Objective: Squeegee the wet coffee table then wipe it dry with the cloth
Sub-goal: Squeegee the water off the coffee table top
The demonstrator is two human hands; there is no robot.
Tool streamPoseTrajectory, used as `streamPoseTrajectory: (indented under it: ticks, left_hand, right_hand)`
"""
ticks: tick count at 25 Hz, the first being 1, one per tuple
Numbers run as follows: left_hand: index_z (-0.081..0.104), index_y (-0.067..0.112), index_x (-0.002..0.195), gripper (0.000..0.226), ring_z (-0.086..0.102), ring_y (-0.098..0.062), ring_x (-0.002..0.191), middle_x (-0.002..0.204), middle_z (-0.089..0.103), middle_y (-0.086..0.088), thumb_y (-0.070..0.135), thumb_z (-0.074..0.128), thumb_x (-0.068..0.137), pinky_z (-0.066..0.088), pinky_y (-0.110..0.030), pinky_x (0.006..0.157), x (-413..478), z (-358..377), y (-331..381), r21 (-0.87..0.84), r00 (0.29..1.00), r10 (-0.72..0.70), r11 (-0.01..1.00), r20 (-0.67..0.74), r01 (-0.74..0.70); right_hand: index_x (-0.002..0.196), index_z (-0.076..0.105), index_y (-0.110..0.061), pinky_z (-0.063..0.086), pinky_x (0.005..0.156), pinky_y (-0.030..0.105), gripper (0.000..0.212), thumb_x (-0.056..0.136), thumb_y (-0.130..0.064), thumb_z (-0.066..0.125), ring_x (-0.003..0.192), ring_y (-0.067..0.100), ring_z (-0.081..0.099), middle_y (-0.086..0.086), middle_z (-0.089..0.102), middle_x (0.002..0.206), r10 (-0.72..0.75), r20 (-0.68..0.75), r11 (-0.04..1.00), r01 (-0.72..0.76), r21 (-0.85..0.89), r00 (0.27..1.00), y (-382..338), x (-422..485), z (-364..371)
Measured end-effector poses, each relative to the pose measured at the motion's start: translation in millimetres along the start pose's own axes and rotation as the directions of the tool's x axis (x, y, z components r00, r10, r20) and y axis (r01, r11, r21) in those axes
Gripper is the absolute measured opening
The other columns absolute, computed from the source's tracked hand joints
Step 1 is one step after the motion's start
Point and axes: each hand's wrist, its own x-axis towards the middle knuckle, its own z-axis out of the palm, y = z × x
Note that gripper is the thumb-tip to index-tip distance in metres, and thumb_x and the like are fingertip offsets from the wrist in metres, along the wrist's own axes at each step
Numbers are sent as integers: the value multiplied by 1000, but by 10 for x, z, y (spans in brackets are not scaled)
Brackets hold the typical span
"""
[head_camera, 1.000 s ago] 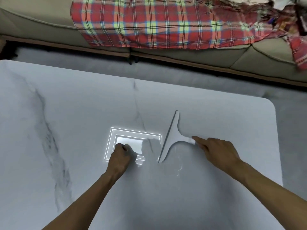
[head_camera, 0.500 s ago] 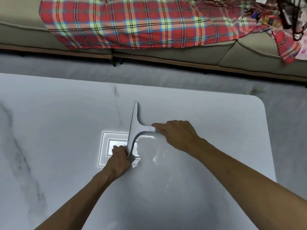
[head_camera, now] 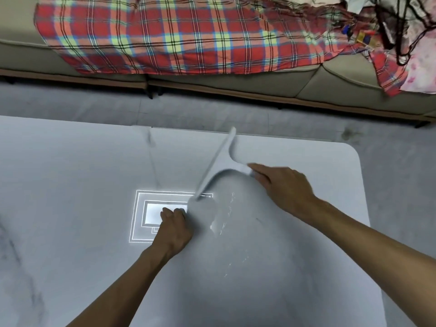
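A white marble coffee table (head_camera: 77, 175) fills the lower view. My right hand (head_camera: 286, 185) grips the handle of a white squeegee (head_camera: 218, 161). Its long blade lies tilted on the tabletop, running from near the far edge down toward my left hand, and it is blurred by motion. My left hand (head_camera: 174, 224) rests on the table as a closed fist just left of the blade's near end, with nothing visible in it. Thin streaks of water (head_camera: 224, 215) glint on the surface under the squeegee. No cloth is in view.
A bright ceiling-light reflection (head_camera: 146, 215) shows on the tabletop by my left hand. Beyond the table's far edge is grey floor (head_camera: 212, 112), then a beige sofa (head_camera: 236, 81) with a red plaid blanket (head_camera: 177, 34) and clutter at its right end.
The squeegee swung left next to my left fist, then back right and farther away, its blade tip now near the table's far edge. My left fist stayed in place.
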Motion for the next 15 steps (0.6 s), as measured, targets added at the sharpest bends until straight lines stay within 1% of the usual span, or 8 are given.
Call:
streamPoseTrajectory:
  ticks: [1, 3, 4, 5, 9, 11, 14, 15]
  left_hand:
    - [65, 1, 68, 25, 44, -17, 56, 66, 50, -10, -15, 63, 48, 50, -37, 58, 104, 175, -60, 77, 999, -17, 997, 30, 14]
    - [72, 1, 75, 27, 52, -31, 50, 68, 60, -20, -13, 66, 53, 51, -49, 56, 203, 365, -190, 186, 997, 63, 980, 49, -71]
    - [73, 0, 80, 29, 53, -32, 50, 70, 63, -20, -13, 63, 57, 51, -49, 55, 216, 329, -232, 188, 998, 17, 982, 67, -30]
    - [73, 0, 82, 35, 53, -31, 49, 70, 64, -18, -17, 54, 58, 52, -48, 54, 186, 334, -235, 353, 997, 64, 933, 33, -71]
    - [75, 0, 75, 55, 52, -31, 53, 70, 68, -13, -32, 33, 59, 56, -51, 52, 185, 248, -259, 543, 988, 154, 831, -21, -118]
    - [76, 2, 72, 53, 57, -36, 50, 68, 68, -14, -29, 34, 64, 57, -49, 51, 201, 224, -221, 508, 992, 129, 854, 2, -112]
    - [76, 19, 60, 28, 60, -27, 45, 58, 64, -5, 4, 53, 53, 52, -26, 47, 193, 204, -181, 249, 999, 40, 968, -31, -31]
    - [76, 20, 61, 34, 58, -25, 45, 58, 63, -4, -2, 51, 51, 53, -27, 48, 189, 245, -192, 212, 998, 59, 976, -14, -55]
  right_hand:
    - [135, 43, -47, 43, 79, 37, 35, 103, -42, 29, 106, 29, 61, -7, 66, 122, -39, -24, 999, 40, 31, 999, -189, 188, 35]
    - [133, 47, -41, 44, 79, 38, 34, 103, -33, 33, 102, 33, 60, -1, 67, 119, -83, -25, 996, 84, 43, 996, -515, 529, 148]
    - [132, 49, -38, 44, 78, 38, 34, 103, -29, 35, 100, 33, 60, 1, 67, 117, -83, -17, 996, 84, 35, 996, -610, 642, 198]
    - [131, 50, -37, 44, 77, 37, 33, 103, -26, 36, 99, 33, 60, 2, 68, 116, -72, -8, 997, 73, 31, 997, -640, 706, 250]
    - [135, 47, -42, 47, 80, 38, 35, 103, -34, 33, 98, 33, 63, 3, 69, 114, 0, 6, 996, 0, 84, 1000, -232, 447, 355]
    - [138, 43, -44, 49, 81, 38, 37, 103, -38, 31, 98, 32, 63, 2, 69, 115, 75, 19, 993, -77, 95, 997, 85, 147, 369]
    - [136, 42, -45, 46, 72, 33, 37, 103, -36, 27, 87, 26, 64, -3, 70, 103, 183, 81, 983, -184, 11, 980, 397, -362, 321]
    - [133, 44, -44, 45, 70, 32, 35, 103, -35, 27, 83, 25, 63, -5, 70, 100, 204, 100, 979, -203, -23, 974, 437, -518, 294]
